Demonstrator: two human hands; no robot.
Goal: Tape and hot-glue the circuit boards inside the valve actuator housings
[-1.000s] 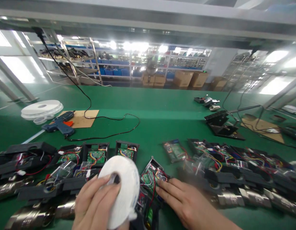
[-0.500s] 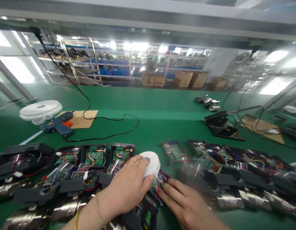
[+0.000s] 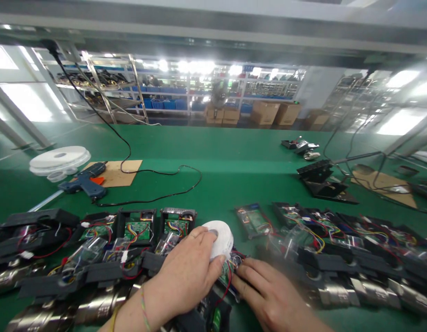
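My left hand [image 3: 191, 269] is closed around a roll of white tape [image 3: 222, 240], with fingers over its core and the thumb at its lower edge. Just beneath the roll is a wired circuit board [image 3: 227, 275] with red and other coloured wires, partly hidden by both hands. My right hand [image 3: 267, 293] has its fingers bent and pressed together at the board's right side; their tips are partly hidden among the wires. Below my left hand lies a black housing [image 3: 199, 316] with a green part inside.
Several black housings with circuit boards [image 3: 137, 230] and metal valve bodies [image 3: 97, 302] line the left; more wired units [image 3: 338, 258] line the right. A glue gun [image 3: 85, 180] rests on cardboard [image 3: 125, 174], its cord crossing the green bench [image 3: 230, 180]. A black stand [image 3: 324, 182] stands at right.
The view has shifted slightly. Both hands stay at the board, the left still gripping the tape roll, with only small finger movement.
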